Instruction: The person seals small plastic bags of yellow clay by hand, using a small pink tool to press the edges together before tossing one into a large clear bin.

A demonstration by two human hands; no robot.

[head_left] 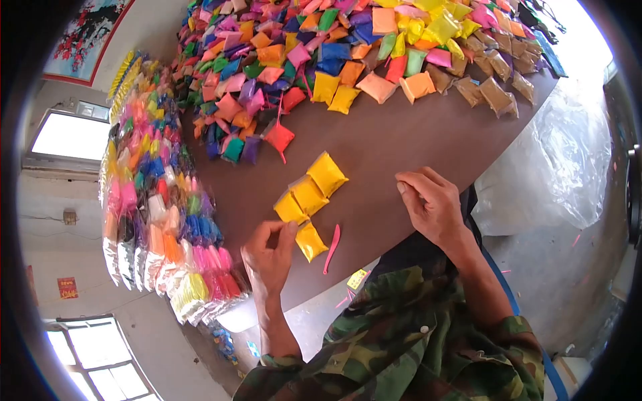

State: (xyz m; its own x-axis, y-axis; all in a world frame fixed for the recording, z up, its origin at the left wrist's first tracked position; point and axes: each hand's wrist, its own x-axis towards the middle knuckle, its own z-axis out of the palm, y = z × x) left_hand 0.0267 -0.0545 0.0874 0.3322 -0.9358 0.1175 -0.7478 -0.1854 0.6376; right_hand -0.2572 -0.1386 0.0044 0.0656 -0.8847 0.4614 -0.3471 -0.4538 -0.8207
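Several yellow packets [308, 194] lie in a slanting row on the brown table, their edges touching or overlapping. My left hand [269, 252] is closed in a pinch at the row's left side, its fingertips right by the lowest yellow packet [310, 242]. Whether those fingertips grip a packet's edge is hard to make out. Just right of that packet lies a small pink plastic knife [332, 249]. My right hand [431, 204] hovers over the table's right part, fingers curled and thumb against them. Anything held in it is hidden.
A big heap of colourful packets [267, 73] covers the table's far side, brown packets [498, 97] at its right end. Bagged bundles [157, 200] are stacked along the left edge. Clear plastic sheeting [545, 167] hangs at the right. A red packet [279, 138] lies before the heap.
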